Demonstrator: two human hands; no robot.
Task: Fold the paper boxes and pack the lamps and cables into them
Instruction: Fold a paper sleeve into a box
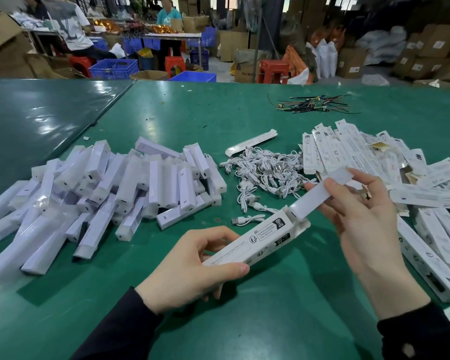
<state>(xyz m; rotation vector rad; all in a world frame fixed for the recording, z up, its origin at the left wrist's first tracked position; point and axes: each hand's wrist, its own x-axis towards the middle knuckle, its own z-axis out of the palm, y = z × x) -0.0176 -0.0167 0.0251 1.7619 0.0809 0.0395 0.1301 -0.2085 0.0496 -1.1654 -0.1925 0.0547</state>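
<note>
left hand (190, 268): fingers wrapped round the paper box (250, 242), above the surface's (218, 120) near edge
right hand (359, 219): fingers pinch the lamp (320, 193), its lower end inside the box's open end

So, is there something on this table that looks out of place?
Yes: the bundle of dark and coloured wires at the far side of the green table differs from the white stock. One folded box also lies alone, apart from the flat box pile. Nothing looks damaged.
</note>
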